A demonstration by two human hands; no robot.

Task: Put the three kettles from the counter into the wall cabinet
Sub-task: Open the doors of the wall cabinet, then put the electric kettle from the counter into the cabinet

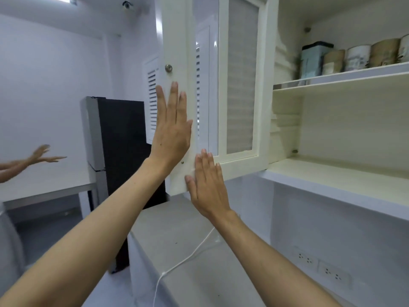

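Observation:
The wall cabinet (332, 173) stands open on the right, and its lower shelf is bare. Its cream door (177, 41) with a frosted pane is swung out toward me, edge-on, with a round metal knob (168, 68). My left hand (171, 127) lies flat against the door's outer edge, fingers straight and pointing up. Lower down, my right hand (207, 185) presses flat on the door's bottom corner. Neither hand holds anything. No kettle is in view.
Several tins (354, 57) line the upper shelf. A grey counter (177, 240) with a white cord (188, 258) lies below; wall sockets (321, 267) sit under the cabinet. A black fridge (124, 140) stands left, and another person's hand (42, 155) reaches in at the far left.

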